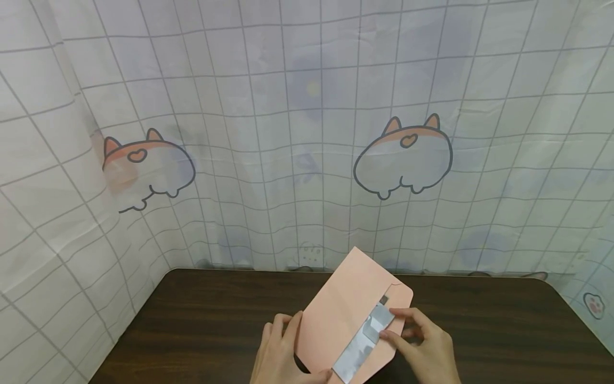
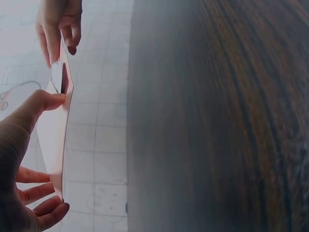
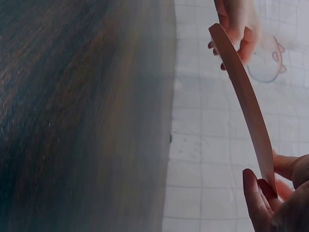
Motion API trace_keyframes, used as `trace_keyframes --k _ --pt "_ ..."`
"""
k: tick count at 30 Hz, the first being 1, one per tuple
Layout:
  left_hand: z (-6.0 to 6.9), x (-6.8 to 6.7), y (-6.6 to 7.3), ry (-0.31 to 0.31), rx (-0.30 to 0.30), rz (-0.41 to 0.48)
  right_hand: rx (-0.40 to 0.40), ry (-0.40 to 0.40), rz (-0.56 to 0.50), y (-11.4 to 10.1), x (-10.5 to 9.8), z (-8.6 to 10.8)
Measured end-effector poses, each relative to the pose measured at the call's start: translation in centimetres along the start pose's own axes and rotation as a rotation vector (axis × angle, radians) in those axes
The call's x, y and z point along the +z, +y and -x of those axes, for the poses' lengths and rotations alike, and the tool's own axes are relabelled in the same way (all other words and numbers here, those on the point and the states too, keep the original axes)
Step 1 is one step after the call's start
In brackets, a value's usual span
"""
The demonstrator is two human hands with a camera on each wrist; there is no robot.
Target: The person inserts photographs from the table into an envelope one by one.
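A pink paper envelope (image 1: 342,304) is held tilted above the dark table, its flap raised at the right. A shiny silver-grey folded strip (image 1: 357,349) lies along its mouth, partly inside as far as I can tell; a small dark patch shows at its upper end. My left hand (image 1: 280,352) grips the envelope's left edge and lower corner, thumb in front by the strip's lower end, fingers behind. My right hand (image 1: 424,346) pinches the flap side, with thumb and index fingertip at the strip's right edge and other fingers behind the flap, as the right wrist view shows.
The dark wood-grain table (image 1: 206,320) has rounded far corners. Behind and beside it hangs a white gridded curtain (image 1: 268,133) with cartoon animal prints, close to the table's far edge.
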State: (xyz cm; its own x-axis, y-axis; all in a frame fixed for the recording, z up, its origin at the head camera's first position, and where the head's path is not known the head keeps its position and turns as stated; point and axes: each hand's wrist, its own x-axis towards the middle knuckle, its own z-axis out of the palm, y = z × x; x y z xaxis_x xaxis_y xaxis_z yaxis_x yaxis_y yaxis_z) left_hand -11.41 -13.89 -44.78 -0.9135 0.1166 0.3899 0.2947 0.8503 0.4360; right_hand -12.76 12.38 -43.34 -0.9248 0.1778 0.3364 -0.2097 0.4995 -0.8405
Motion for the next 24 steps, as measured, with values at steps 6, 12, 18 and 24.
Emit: trace_keyframes --k 6,12,18,24 --pt "-0.1 0.1 0.1 0.006 -0.004 -0.019 -0.037 0.025 0.004 0.1 0.4 0.2" --pt "-0.1 0.1 0.1 0.004 -0.008 -0.024 -0.065 0.006 0.005 0.3 0.5 0.2" --pt "-0.2 0.1 0.2 -0.005 -0.028 -0.011 -0.066 -0.121 -0.013 0.8 0.6 0.6" --pt "-0.2 0.2 0.5 0.007 -0.031 -0.029 -0.077 -0.229 -0.034 1.1 1.3 1.1"
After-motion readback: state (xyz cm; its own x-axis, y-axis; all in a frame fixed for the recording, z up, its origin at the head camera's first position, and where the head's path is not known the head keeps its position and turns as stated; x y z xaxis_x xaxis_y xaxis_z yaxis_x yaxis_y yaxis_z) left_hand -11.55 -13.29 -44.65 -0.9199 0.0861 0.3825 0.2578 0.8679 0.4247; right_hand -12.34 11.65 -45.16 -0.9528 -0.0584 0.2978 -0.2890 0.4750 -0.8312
